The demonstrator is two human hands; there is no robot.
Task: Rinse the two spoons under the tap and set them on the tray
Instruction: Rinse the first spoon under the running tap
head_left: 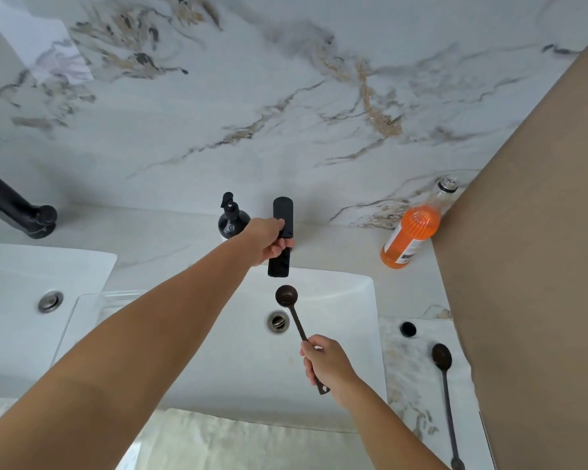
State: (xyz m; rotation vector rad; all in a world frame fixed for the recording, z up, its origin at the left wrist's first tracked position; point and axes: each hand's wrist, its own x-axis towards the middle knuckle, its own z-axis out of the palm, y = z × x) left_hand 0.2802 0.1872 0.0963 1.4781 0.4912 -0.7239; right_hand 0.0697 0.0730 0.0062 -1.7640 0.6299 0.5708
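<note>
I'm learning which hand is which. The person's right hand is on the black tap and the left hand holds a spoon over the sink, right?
Swapped. In the head view, the left hand is on the black tap, and the right hand holds the spoon over the sink.

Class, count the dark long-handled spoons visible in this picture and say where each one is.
2. One dark long-handled spoon is held over the white sink by the right hand; the other spoon lies on the marble counter, right.

Basin [347, 334] open below tap [279, 262], soap bottle [231, 218] crowding its left
</note>
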